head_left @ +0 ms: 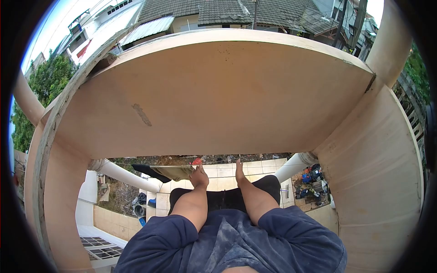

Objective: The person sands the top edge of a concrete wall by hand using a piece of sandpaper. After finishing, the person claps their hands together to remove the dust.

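Note:
An olive cloth [175, 172] hangs over a thin line below the wall, with a black cloth [148, 172] beside it on the left. My left hand [199, 177] is at the right end of the olive cloth, its fingers closed at the edge. Just above that hand shows a small red thing [196, 161], too small to name. To the right, my right hand [239, 170] is seen nearly edge-on near the line. Its fingers point upward and hold nothing that I can see.
A broad tan wall panel [227, 100] fills the view ahead, with a side wall [378, 168] at right. White columns [293, 167] frame the tiled floor [223, 182]. Piled odds and ends [312, 182] lie at right, and a dark bucket [139, 210] at left.

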The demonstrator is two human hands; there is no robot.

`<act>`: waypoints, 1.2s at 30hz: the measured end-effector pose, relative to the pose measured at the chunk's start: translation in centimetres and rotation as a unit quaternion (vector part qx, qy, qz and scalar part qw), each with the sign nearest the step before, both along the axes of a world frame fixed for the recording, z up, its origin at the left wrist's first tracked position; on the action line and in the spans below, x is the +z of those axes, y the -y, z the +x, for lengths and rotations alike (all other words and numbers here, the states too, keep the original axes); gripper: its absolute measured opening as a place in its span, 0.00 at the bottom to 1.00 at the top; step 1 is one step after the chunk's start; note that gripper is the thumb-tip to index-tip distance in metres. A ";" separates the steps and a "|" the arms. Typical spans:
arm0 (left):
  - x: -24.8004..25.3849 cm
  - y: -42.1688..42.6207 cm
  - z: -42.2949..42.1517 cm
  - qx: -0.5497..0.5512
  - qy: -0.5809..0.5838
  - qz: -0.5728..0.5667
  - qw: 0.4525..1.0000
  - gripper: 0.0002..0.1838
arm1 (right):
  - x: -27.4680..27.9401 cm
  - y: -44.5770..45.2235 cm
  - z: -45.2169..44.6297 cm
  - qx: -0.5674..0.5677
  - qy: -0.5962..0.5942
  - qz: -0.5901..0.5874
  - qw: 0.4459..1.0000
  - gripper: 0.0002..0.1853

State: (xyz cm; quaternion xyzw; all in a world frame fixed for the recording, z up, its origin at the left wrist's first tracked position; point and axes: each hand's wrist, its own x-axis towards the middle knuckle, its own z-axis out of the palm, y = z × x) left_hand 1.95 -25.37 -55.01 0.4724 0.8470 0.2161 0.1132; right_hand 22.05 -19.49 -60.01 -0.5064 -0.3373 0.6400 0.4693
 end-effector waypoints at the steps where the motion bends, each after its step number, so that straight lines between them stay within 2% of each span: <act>1: -0.2 0.1 0.2 0.010 -0.008 -0.005 1.000 0.30 | -0.1 0.0 0.1 0.002 0.005 0.000 1.000 0.55; 2: 0.7 0.4 0.4 0.013 -0.006 -0.005 1.000 0.30 | -0.2 -0.1 0.2 0.004 0.010 0.000 1.000 0.55; 4: 2.1 1.1 0.4 0.007 0.054 -0.090 0.994 0.33 | -0.3 -0.2 0.2 0.008 0.019 0.000 1.000 0.56; 7: 3.5 1.7 0.2 0.011 0.045 -0.118 0.992 0.33 | 0.0 -0.8 0.5 0.010 0.031 0.004 0.999 0.56; 9: 1.9 1.7 -0.2 0.027 0.028 -0.116 0.993 0.32 | -9.8 15.6 15.3 0.009 0.036 0.005 0.999 0.56; 10: 1.5 1.4 -0.4 0.040 0.011 -0.113 0.993 0.30 | -8.2 11.5 11.2 0.007 0.038 0.006 0.999 0.56; 12: 2.9 0.5 -0.3 0.025 0.021 -0.102 0.994 0.29 | -0.9 -1.0 -1.1 0.002 0.043 0.001 0.999 0.56; 13: 3.8 -0.1 -0.2 0.012 0.030 -0.090 0.995 0.28 | -0.2 -1.8 -1.6 0.000 0.045 -0.003 0.999 0.56; 15: 4.3 -2.0 0.1 -0.006 0.022 0.029 0.999 0.27 | 0.7 0.1 -2.0 -0.002 0.046 -0.012 0.999 0.56; 19: 10.4 -7.3 2.6 0.024 0.015 0.112 0.993 0.28 | 12.7 -8.2 -4.1 -0.028 0.000 0.041 0.999 0.55; 21: 12.9 -10.0 3.8 0.050 0.021 0.250 0.967 0.29 | 16.7 -9.2 -4.2 -0.036 -0.008 0.079 0.996 0.55; 22: 14.5 -11.1 4.2 0.050 0.021 0.251 0.966 0.29 | 18.5 -10.2 -4.4 -0.040 -0.005 0.100 0.994 0.56; 24: 18.3 -13.0 4.7 0.045 0.024 0.321 0.946 0.29 | 23.3 -11.4 -4.6 -0.071 0.007 0.149 0.986 0.56; 28: 27.1 -16.1 5.1 0.017 0.021 0.412 0.911 0.29 | 29.9 -14.9 -4.9 -0.117 0.005 0.041 0.992 0.61; 30: 31.1 -17.7 5.1 0.007 -0.012 0.441 0.898 0.30 | 35.6 -13.9 -5.4 -0.168 0.057 0.030 0.984 0.60; 32: 35.0 -19.3 5.2 -0.009 -0.022 0.491 0.871 0.30 | 39.3 -15.1 -5.9 -0.189 0.086 0.061 0.976 0.60; 36: 42.0 -21.6 5.4 -0.035 -0.052 0.553 0.831 0.31 | 51.8 -13.8 -6.4 -0.205 0.035 0.161 0.965 0.59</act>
